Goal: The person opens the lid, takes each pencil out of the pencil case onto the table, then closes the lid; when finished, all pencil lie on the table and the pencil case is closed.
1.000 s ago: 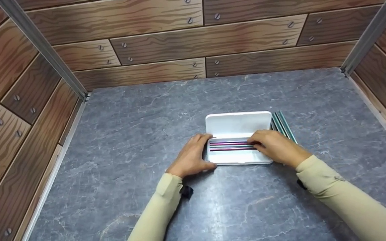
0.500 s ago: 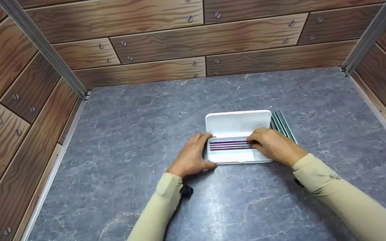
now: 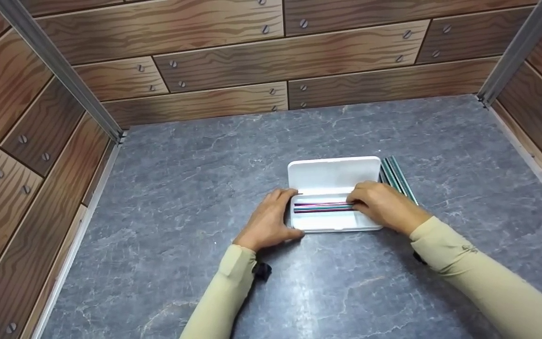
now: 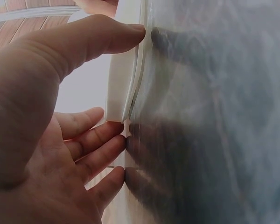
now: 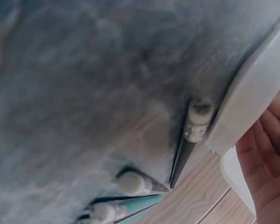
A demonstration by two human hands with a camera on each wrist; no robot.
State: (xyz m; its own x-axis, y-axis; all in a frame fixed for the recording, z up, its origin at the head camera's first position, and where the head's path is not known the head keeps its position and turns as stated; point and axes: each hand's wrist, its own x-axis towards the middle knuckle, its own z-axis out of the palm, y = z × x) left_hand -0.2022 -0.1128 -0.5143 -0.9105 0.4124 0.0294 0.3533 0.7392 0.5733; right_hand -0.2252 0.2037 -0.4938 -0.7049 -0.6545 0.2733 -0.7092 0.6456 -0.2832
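Observation:
A white pencil case (image 3: 318, 224) lies on the table with its lid (image 3: 332, 175) raised at the back. Inside it, several shiny pencils (image 3: 320, 207) in pink, teal and dark tones run lengthwise. My left hand (image 3: 267, 221) holds the case's left end, thumb on the front edge (image 4: 126, 37) and fingers around the far side. My right hand (image 3: 384, 203) reaches in from the right and pinches the pencils near their right ends; its fingertips are partly hidden. Right of the case lie more pencils (image 3: 397, 179), whose eraser ends (image 5: 196, 116) show in the right wrist view.
The grey marbled table (image 3: 195, 197) carries the case right of its middle. Walls with a wood-plank print (image 3: 224, 70) enclose the back and both sides, with metal posts (image 3: 64, 70) at the corners.
Inside the case, the pencils have drawn closer together and shifted slightly toward the front. My right hand has moved slightly; the left hand keeps its place on the case.

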